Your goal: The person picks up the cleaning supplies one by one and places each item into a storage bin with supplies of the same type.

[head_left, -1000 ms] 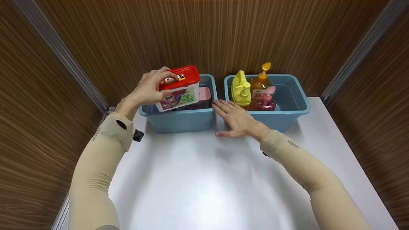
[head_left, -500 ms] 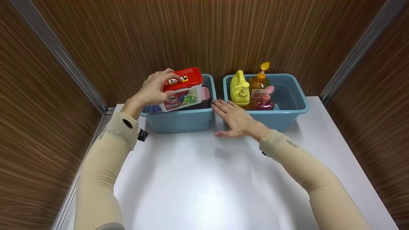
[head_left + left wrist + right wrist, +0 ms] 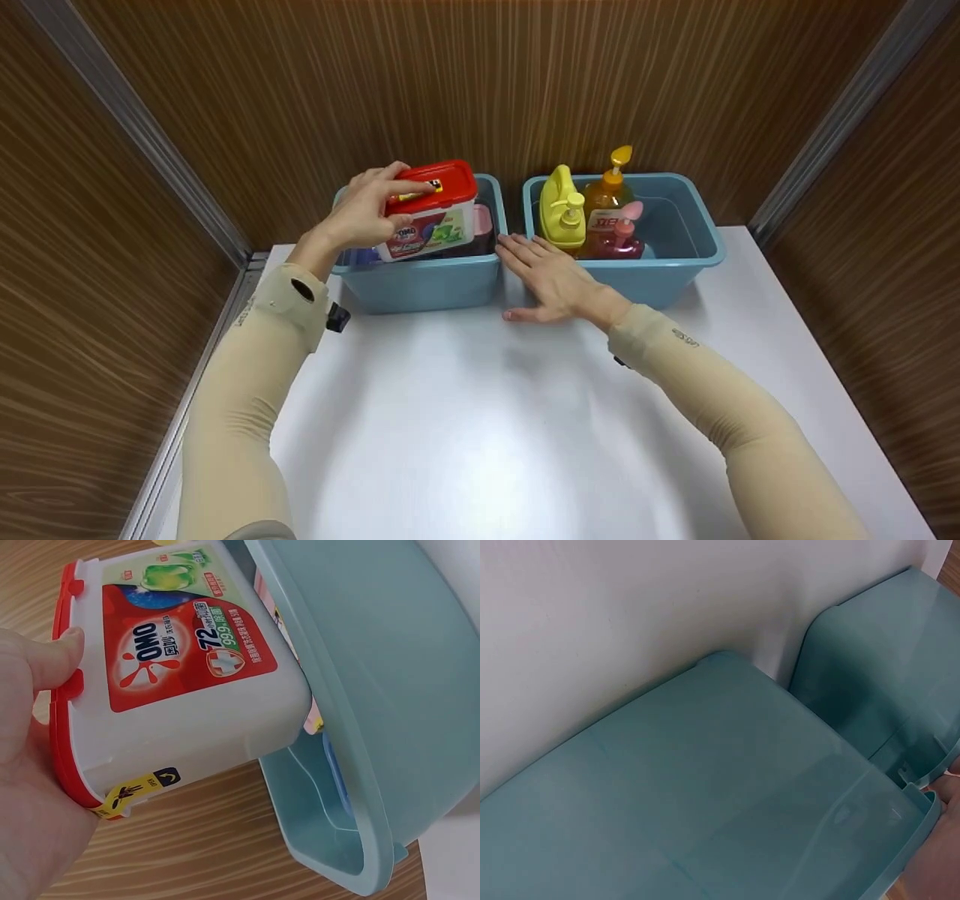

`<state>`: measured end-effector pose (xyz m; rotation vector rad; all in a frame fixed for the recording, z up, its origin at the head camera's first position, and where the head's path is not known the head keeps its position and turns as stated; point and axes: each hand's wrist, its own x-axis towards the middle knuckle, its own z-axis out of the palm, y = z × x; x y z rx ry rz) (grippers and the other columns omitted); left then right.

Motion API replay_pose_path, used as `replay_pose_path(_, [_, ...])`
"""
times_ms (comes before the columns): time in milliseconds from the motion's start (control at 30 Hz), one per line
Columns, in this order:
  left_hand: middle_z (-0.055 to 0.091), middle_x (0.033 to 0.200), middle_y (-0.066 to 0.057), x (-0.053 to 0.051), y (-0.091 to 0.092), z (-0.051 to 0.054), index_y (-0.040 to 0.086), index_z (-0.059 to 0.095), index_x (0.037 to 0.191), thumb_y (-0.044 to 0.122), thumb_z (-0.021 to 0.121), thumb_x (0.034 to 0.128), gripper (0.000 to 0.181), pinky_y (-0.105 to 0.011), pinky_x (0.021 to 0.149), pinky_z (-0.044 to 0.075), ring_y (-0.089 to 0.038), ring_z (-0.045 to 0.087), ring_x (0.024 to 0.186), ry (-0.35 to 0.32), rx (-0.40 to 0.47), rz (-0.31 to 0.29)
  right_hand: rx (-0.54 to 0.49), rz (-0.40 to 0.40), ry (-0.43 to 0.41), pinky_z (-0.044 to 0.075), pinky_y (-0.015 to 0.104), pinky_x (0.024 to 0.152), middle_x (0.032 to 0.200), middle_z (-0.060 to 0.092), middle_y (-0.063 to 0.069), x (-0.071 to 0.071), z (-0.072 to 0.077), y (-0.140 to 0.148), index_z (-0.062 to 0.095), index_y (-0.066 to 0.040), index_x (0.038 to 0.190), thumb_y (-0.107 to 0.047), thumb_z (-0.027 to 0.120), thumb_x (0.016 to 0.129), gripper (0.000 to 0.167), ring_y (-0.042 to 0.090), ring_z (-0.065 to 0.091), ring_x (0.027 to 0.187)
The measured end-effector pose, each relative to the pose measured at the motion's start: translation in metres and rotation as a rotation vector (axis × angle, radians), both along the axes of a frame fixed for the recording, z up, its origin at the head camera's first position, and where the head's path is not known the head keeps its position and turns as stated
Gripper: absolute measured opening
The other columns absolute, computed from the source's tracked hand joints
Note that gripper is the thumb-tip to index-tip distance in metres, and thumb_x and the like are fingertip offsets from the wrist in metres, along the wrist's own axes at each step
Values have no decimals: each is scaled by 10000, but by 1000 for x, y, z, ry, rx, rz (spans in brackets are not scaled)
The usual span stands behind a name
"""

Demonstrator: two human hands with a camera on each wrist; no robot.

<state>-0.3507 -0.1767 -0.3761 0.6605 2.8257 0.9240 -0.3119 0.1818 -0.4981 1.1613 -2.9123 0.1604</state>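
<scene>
My left hand [image 3: 360, 214] grips a white tub of laundry capsules [image 3: 187, 652] by its red lid [image 3: 446, 182], thumb on the near side and fingers over the top. Tilted, the tub sits at the mouth of the left blue-green bin [image 3: 420, 289], its lower corner by the rim in the left wrist view. Palm down, my right hand [image 3: 555, 281] stretches its fingers to the rims between the two bins. Just beyond it, a yellow pump jug [image 3: 562, 217] stands in the right bin [image 3: 660, 281].
A pink item [image 3: 482, 220] and a purple one [image 3: 365, 256] lie in the left bin. An orange pump bottle [image 3: 609, 195] and a pink pump bottle [image 3: 622, 244] share the right bin. Both bins stand on a white table [image 3: 465, 420] against a wood-grain wall [image 3: 480, 90].
My left hand has shifted the tub slightly right and a little lower at the left bin, and its index finger now lies straighter over the lid. The right hand stays put.
</scene>
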Motion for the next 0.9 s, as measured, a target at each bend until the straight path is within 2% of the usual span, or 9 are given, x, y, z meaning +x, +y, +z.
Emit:
replay_pose_path(267, [246,1887,-92,-4,6,-1,339,582,1648,145,720,1049,645,-722,1400,133,-387,179,1722,11,-35,-31,-2,0,10,135,578,1461,1908,195,118,1,1,1,177,-120,1815,-766,560,970,1130,363,183,1788])
replay_pose_path(633, [306,1861,-34,-5,8,-5,389,579,1640,191,749,1051,644,-681,1388,235,-338,253,1674,10,-49,-41,-3,-3,2,125,566,1465,1915,169,92,3,4,0,165,-137,1819,-772,563,974,1130,352,169,1792])
replay_pose_path(900, [238,1895,-31,-5,14,-14,369,580,1644,171,741,1047,649,-686,1386,255,-341,231,1691,-32,-62,-42,-15,-1,3,131,582,1461,1909,195,112,6,3,1,180,-133,1817,-765,587,967,1135,361,176,1790])
